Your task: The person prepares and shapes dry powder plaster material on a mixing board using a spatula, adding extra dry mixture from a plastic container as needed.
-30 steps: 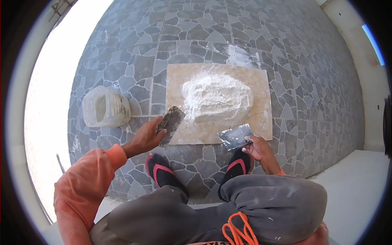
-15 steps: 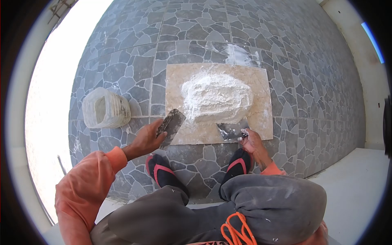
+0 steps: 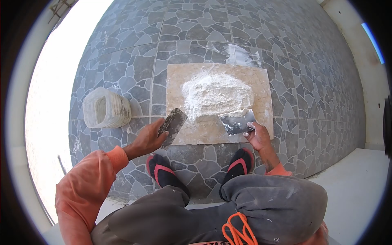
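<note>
Scrapers are sitting in both our hands, one each. Our left hand [image 3: 145,141] is wrapping around the handle of the left scraper [image 3: 173,122], fingers curled and thumb on top. Its dark blade is resting over the near left edge of the slab [image 3: 176,77], just short of the powder [image 3: 214,94]. Our right hand [image 3: 256,136] is pinching the right scraper [image 3: 237,122] by its handle with dusty fingers. That shinier blade is tilting up against the near right foot of the heap and carrying a little white on its far edge.

We are judging both blades to be thin, stiff and light, and slick where dust is coating them. The handle, not the edge, is looking like the place to grip.

The powder is lying heaped in the middle of the slab. We are taking it to be dry, loose and light, likely to slump or puff if pushed fast. The slab is lying flat on the floor [image 3: 122,65] of grey stone-pattern tiles.

A pale plastic tub [image 3: 106,108] is standing to the left, apart from the slab. A white smear [image 3: 243,55] is showing on the floor past the far right corner. Our sandals [image 3: 161,169] are crowding the near edge, just beside both blades.
</note>
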`<action>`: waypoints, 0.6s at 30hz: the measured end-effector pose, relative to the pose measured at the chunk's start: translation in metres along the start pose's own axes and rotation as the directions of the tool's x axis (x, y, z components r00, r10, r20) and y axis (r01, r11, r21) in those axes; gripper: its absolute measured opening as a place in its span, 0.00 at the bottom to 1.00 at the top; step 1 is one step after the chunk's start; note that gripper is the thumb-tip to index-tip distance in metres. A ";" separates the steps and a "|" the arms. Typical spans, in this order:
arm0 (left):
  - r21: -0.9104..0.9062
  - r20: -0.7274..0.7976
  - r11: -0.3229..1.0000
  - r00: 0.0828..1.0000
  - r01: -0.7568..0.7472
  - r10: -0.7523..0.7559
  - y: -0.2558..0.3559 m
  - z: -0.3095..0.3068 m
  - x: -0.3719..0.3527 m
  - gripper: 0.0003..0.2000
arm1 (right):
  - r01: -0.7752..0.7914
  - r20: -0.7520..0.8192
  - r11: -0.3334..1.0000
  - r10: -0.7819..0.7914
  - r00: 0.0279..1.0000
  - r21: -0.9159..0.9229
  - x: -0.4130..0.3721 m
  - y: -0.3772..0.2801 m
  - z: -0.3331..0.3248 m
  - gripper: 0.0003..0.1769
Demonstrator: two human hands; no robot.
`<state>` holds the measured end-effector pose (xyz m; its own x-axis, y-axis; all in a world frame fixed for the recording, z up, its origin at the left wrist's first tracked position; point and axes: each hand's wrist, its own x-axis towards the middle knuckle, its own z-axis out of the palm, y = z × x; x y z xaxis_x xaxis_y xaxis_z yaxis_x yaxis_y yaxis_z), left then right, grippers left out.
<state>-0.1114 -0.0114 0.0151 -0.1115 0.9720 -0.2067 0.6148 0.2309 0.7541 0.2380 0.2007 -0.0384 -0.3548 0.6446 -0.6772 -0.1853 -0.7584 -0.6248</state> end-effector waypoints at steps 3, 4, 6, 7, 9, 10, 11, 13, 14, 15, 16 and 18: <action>-0.014 0.005 1.000 1.000 -0.018 0.018 0.014 -0.003 0.004 0.17 | 0.019 0.084 0.998 -0.014 0.996 -0.056 0.008 -0.017 0.015 0.10; -0.012 0.020 1.000 1.000 -0.016 0.017 0.019 -0.005 0.008 0.16 | 0.026 0.123 0.997 -0.016 0.992 -0.075 0.011 -0.022 0.019 0.11; 0.017 0.038 0.998 0.997 -0.067 0.066 0.036 -0.011 0.019 0.16 | 0.036 0.149 0.991 -0.017 0.989 -0.130 0.016 -0.031 0.030 0.14; 0.043 0.043 0.992 0.992 -0.119 0.117 0.043 -0.015 0.028 0.16 | 0.036 0.140 0.985 -0.012 0.990 -0.169 0.015 -0.035 0.037 0.14; 0.091 0.042 0.972 0.977 -0.214 0.211 0.057 -0.019 0.048 0.15 | 0.041 0.141 0.971 -0.008 0.990 -0.237 0.017 -0.039 0.044 0.15; 0.114 0.036 0.960 0.967 -0.256 0.254 0.065 -0.019 0.059 0.15 | 0.046 0.151 0.963 -0.005 0.989 -0.267 0.019 -0.041 0.046 0.15; 0.136 0.030 0.945 0.955 -0.296 0.295 0.073 -0.019 0.069 0.15 | 0.051 0.160 0.953 -0.002 0.987 -0.298 0.020 -0.041 0.047 0.15; 0.166 0.067 0.923 0.938 -0.348 0.341 0.094 -0.018 0.087 0.15 | 0.069 0.166 0.941 -0.013 0.986 -0.332 0.017 -0.045 0.055 0.15; 0.180 0.087 0.910 0.928 -0.373 0.363 0.104 -0.015 0.095 0.16 | 0.078 0.169 0.934 -0.019 0.985 -0.348 0.015 -0.047 0.059 0.15; 0.186 0.107 0.899 0.917 -0.397 0.383 0.111 -0.007 0.103 0.16 | 0.081 0.163 0.927 -0.022 0.986 -0.367 0.013 -0.049 0.064 0.15; 0.191 0.128 0.887 0.906 -0.421 0.403 0.117 0.001 0.111 0.16 | 0.084 0.157 0.919 -0.025 0.987 -0.385 0.011 -0.052 0.068 0.15; 0.196 0.153 0.879 0.899 -0.435 0.411 0.124 0.015 0.122 0.17 | 0.089 0.158 0.907 -0.025 0.987 -0.412 0.007 -0.059 0.075 0.15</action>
<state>-0.0372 0.1350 0.0740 0.2723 0.9618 0.0285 0.7420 -0.2287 0.6302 0.1778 0.2428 0.0232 -0.4904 0.6402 -0.5914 0.1781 -0.5906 -0.7871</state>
